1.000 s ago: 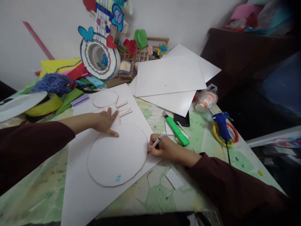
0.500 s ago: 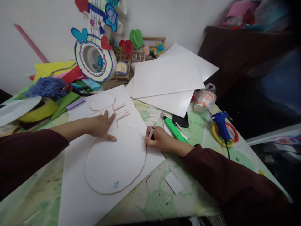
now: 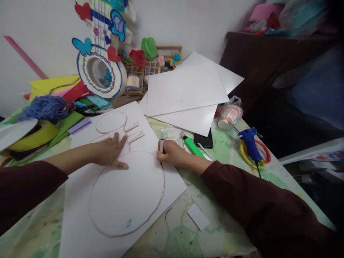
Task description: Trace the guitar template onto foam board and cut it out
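A large white sheet (image 3: 77, 215) lies on the table, bearing a brown outline of a big circle, a smaller oval above it and short bars between the two. Flat on the sheet, fingers spread, my left hand (image 3: 111, 152) presses near the bars and the top of the big circle. My right hand (image 3: 172, 154) is closed around a white marker (image 3: 162, 138), held nearly upright at the circle's upper right edge; its tip is hidden by my fingers. Just beyond that hand lies a green utility knife (image 3: 192, 146), beside a black phone-like slab (image 3: 205, 139).
White boards (image 3: 185, 89) are stacked at the back. To the right are a blue glue gun (image 3: 251, 143), tape rings (image 3: 264, 150) and a bagged paper cup (image 3: 228, 116). Blue yarn (image 3: 44, 109), yellow tape (image 3: 37, 138) and a decorated paper guitar (image 3: 102, 73) crowd the left and back.
My right hand has shifted slightly along the circle's upper right edge, and the marker now stands more upright. My left hand stays on the sheet. The whole view has moved a little.
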`<action>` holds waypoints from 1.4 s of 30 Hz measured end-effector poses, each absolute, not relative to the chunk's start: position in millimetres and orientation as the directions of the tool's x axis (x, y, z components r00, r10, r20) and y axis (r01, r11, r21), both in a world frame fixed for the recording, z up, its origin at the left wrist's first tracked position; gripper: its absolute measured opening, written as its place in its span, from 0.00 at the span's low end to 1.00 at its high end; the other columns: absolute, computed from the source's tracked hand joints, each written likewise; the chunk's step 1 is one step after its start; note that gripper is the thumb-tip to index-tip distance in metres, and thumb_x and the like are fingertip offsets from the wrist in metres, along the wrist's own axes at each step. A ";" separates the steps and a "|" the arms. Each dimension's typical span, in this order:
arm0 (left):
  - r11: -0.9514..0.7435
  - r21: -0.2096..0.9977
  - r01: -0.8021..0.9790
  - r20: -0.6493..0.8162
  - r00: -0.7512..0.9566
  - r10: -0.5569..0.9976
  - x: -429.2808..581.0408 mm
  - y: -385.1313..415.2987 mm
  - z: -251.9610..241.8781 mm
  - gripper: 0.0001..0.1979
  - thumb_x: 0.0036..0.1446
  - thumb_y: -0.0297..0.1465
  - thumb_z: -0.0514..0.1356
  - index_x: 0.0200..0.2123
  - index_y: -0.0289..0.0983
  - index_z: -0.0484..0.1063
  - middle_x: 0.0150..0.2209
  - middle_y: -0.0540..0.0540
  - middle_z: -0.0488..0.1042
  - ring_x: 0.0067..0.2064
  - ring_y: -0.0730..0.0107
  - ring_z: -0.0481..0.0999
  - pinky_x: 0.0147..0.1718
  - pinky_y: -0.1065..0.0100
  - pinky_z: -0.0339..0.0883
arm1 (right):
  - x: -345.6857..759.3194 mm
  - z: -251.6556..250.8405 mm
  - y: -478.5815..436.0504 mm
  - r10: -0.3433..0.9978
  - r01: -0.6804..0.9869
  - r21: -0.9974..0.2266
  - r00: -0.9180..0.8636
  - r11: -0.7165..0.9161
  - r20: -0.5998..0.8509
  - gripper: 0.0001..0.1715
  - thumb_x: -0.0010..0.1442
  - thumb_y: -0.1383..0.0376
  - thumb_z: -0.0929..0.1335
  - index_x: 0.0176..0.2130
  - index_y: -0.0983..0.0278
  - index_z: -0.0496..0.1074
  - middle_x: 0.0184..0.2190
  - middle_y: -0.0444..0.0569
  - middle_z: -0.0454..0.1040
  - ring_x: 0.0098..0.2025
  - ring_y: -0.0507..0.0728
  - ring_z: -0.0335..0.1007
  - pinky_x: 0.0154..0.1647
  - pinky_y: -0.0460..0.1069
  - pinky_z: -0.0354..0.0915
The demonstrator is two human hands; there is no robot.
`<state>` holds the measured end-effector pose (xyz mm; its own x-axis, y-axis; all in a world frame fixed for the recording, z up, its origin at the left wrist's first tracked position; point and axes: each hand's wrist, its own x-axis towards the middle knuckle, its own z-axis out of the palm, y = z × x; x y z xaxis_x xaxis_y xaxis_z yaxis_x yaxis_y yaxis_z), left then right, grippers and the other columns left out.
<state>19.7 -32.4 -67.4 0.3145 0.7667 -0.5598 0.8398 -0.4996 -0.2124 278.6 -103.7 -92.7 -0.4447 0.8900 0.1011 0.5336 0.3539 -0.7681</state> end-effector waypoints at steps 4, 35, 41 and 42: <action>-0.514 -0.226 0.828 -0.573 0.314 0.757 19.0 -31.3 -68.5 0.67 0.37 0.65 0.53 0.64 0.25 0.24 0.64 0.17 0.27 0.63 0.27 0.48 0.55 0.49 0.50 | 274.8 -87.6 -95.1 0.882 0.551 -0.742 -0.457 0.382 0.114 0.10 0.48 0.69 0.63 0.19 0.63 0.57 0.17 0.40 0.60 0.21 0.48 0.51 0.22 0.45 0.47; -0.492 -0.212 0.844 -0.569 0.303 0.765 30.6 -41.9 -53.4 0.67 0.36 0.63 0.56 0.65 0.25 0.27 0.64 0.17 0.30 0.63 0.28 0.48 0.54 0.50 0.53 | 208.8 -100.6 -53.7 0.922 0.531 -0.765 -0.325 0.364 0.213 0.10 0.55 0.64 0.61 0.23 0.62 0.57 0.20 0.41 0.63 0.23 0.49 0.55 0.24 0.45 0.49; -0.486 -0.185 0.854 -0.543 0.324 0.775 30.6 -42.4 -53.5 0.68 0.35 0.62 0.57 0.65 0.23 0.30 0.63 0.16 0.30 0.62 0.27 0.49 0.53 0.48 0.53 | 194.7 -99.2 -53.5 0.922 0.535 -0.767 -0.334 0.356 0.195 0.12 0.56 0.64 0.62 0.23 0.62 0.57 0.19 0.42 0.63 0.22 0.49 0.55 0.24 0.45 0.49; -0.486 -0.184 0.854 -0.545 0.323 0.774 30.4 -42.6 -53.7 0.68 0.35 0.62 0.57 0.65 0.24 0.30 0.63 0.16 0.30 0.62 0.26 0.49 0.53 0.48 0.53 | 194.0 -99.1 -53.3 0.921 0.529 -0.769 -0.337 0.358 0.197 0.12 0.57 0.64 0.62 0.23 0.62 0.58 0.20 0.42 0.64 0.23 0.50 0.57 0.24 0.45 0.50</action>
